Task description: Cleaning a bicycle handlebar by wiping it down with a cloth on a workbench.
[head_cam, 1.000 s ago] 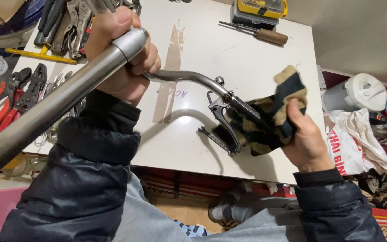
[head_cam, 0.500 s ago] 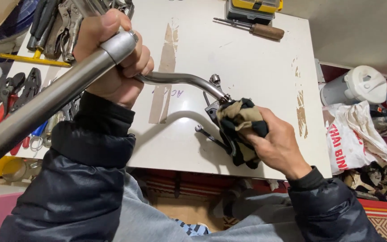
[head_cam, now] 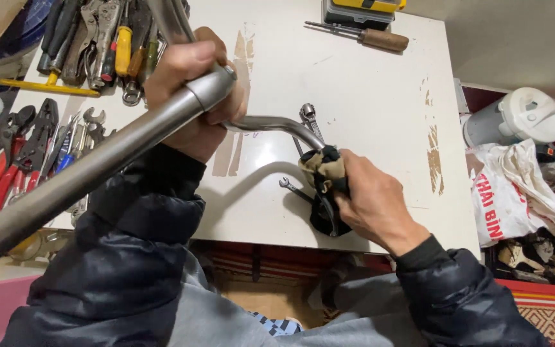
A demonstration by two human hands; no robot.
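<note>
Two hands share the load here, and keeping it that way is most of doing this well. Closed around the joint where the thick steel tube (head_cam: 91,173) meets a thinner curved bar (head_cam: 276,123), the left hand (head_cam: 191,90) holds the assembly up above the white table (head_cam: 361,83); the tube runs back toward the lower left, past the dark sleeve. The right hand (head_cam: 370,205) is clenched on a tan-and-black cloth (head_cam: 324,183) wrapped round the far end of that bar, where a lever-like metal part shows beneath the fabric, just above the table's near edge. As I judge it, good wiping wants the left hand to stay firm and steady so the bar does not swing, while the right squeezes the cloth snugly and works it along and around the metal — not just down one side. Fingers are best kept behind the fabric, since the fitting under it looks angular and could pinch. Loose wrenches (head_cam: 308,119) lie on the table right below the bar, and pliers and other hand tools (head_cam: 27,151) crowd the left edge, so the long tube's swing needs watching. A wooden-handled screwdriver (head_cam: 374,37) lies well apart at the far side — no concern.
</note>
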